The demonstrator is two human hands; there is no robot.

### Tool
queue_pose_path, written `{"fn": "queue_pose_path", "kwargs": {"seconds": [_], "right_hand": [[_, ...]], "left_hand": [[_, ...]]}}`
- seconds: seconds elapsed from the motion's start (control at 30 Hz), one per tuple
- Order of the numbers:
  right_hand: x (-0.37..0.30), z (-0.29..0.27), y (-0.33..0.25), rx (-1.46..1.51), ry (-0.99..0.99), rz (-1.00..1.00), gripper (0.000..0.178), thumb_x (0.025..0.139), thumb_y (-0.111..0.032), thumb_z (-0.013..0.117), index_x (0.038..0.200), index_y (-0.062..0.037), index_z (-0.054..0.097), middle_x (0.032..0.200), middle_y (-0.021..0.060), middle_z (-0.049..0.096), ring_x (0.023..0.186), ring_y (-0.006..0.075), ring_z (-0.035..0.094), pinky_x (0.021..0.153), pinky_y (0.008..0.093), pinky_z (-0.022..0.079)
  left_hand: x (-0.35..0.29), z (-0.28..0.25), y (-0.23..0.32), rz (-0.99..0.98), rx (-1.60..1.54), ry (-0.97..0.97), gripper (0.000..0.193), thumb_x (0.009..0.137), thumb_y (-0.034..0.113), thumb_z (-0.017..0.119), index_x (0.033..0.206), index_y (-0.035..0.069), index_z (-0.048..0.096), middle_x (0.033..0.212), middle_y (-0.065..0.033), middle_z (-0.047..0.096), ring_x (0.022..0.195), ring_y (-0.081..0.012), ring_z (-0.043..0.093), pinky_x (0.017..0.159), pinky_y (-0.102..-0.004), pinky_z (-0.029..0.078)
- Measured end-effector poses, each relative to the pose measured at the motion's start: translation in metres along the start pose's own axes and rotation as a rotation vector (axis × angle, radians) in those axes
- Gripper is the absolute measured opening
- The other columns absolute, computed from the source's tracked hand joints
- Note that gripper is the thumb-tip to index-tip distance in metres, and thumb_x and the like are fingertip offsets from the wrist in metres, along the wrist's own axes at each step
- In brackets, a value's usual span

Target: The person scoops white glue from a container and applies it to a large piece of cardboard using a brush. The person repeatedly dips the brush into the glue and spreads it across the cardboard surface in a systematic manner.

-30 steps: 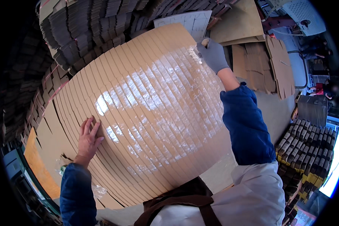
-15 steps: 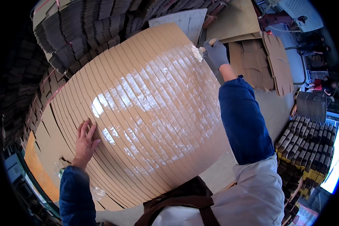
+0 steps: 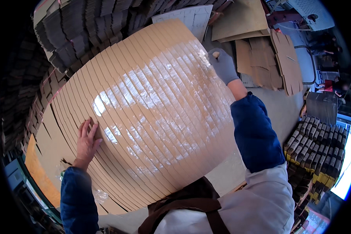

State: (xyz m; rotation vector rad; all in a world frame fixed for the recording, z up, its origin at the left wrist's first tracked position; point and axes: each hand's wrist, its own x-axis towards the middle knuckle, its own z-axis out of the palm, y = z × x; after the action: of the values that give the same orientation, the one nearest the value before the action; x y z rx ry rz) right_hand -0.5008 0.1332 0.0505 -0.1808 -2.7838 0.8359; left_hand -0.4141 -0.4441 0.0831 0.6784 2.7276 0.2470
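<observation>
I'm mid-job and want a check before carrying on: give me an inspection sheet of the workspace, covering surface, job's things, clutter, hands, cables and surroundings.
Surface: overlapping cardboard sheets fanned out; what supports them is hidden.
Job's things: glossy, wet-looking coating across much of the sheets; brush with pale bristles at their upper-right edge.
Clutter: crumpled clear plastic beside the blue left sleeve.
Hands: bare left hand rests on the sheets; grey-gloved right hand grips the brush.
Cables: none clearly made out.
Surroundings: cardboard stacks upper left; dark bundles at right; people in the background.
</observation>
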Motion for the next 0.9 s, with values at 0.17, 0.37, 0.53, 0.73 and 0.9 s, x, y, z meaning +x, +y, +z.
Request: {"fn": "queue_pose_path", "kwargs": {"seconds": [0.17, 0.37, 0.53, 0.73, 0.9], "right_hand": [[-0.021, -0.012, -0.019, 0.036, -0.025, 0.0, 0.017, 0.09, -0.024, 0.061, 0.098, -0.0097, 0.066, 0.102, 0.0178, 0.064, 0.092, 0.0411, 0.062, 0.079, 0.0455, 0.049], [-0.023, -0.04, 0.03, 0.007, 0.1, 0.144, 0.015, 0.089, -0.02, 0.061, 0.098, -0.0085, 0.066, 0.1, 0.0181, 0.065, 0.089, 0.0396, 0.063, 0.078, 0.045, 0.05], [-0.051, -0.03, 0.014, -0.088, 0.017, 0.02, 0.013, 0.089, -0.018, 0.061, 0.097, -0.0087, 0.065, 0.098, 0.0178, 0.064, 0.09, 0.0399, 0.062, 0.079, 0.0446, 0.05], [-0.073, -0.046, 0.0, 0.003, -0.005, 0.029, 0.015, 0.09, -0.019, 0.059, 0.1, -0.0087, 0.064, 0.101, 0.0183, 0.063, 0.092, 0.0413, 0.061, 0.078, 0.0466, 0.05], [-0.079, -0.047, 0.003, -0.079, 0.058, -0.037, 0.015, 0.091, -0.019, 0.058, 0.1, -0.0078, 0.064, 0.103, 0.0184, 0.063, 0.09, 0.0403, 0.063, 0.076, 0.046, 0.05]], "left_hand": [[-0.004, 0.0, 0.0, -0.023, -0.014, -0.008, 0.07, 0.074, 0.012, 0.075, 0.139, 0.012, 0.048, 0.151, -0.012, 0.033, 0.137, -0.0384, 0.032, 0.112, -0.0442, 0.035], [-0.003, 0.001, -0.002, -0.013, 0.007, -0.008, 0.071, 0.075, 0.013, 0.075, 0.141, 0.012, 0.047, 0.151, -0.0115, 0.033, 0.137, -0.0372, 0.031, 0.113, -0.0437, 0.035], [-0.002, 0.002, -0.002, -0.001, 0.005, -0.005, 0.071, 0.075, 0.012, 0.074, 0.141, 0.012, 0.047, 0.151, -0.0122, 0.033, 0.138, -0.0373, 0.031, 0.113, -0.0439, 0.034], [-0.003, 0.009, -0.007, 0.002, 0.0, -0.006, 0.069, 0.075, 0.011, 0.072, 0.14, 0.01, 0.047, 0.151, -0.0131, 0.033, 0.137, -0.0385, 0.031, 0.114, -0.0443, 0.032], [-0.004, 0.006, -0.005, -0.003, 0.016, -0.015, 0.069, 0.076, 0.011, 0.072, 0.14, 0.01, 0.047, 0.151, -0.0132, 0.033, 0.138, -0.0379, 0.031, 0.114, -0.0434, 0.032]]}}
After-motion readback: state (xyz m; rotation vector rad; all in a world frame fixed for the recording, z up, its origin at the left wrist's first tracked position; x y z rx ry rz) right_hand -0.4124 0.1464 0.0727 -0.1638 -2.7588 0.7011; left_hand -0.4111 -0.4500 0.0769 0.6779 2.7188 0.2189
